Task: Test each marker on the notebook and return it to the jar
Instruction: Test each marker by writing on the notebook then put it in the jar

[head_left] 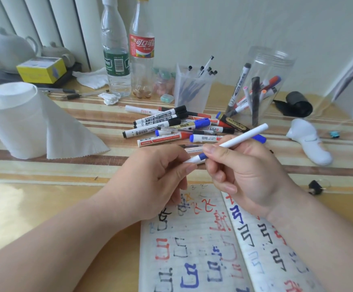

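Both hands hold one slim white marker (245, 135) with a blue band above the open notebook (203, 249). My right hand (240, 178) grips the long white barrel, which points up and to the right. My left hand (156, 178) pinches the marker's lower end, the white cap beside the blue band. The notebook pages carry red, blue and black test scribbles. A pile of loose markers (177, 127) lies on the table behind my hands. The clear jar (264, 85) stands at the back right with several markers in it.
A paper towel roll (19, 121) stands at the left. Two plastic bottles (129, 49), a translucent pen holder (192, 89), a yellow box (43, 69) and white teapots line the back. A white gadget (308, 140), a black roll (297, 104) and a binder clip (316, 187) lie right.
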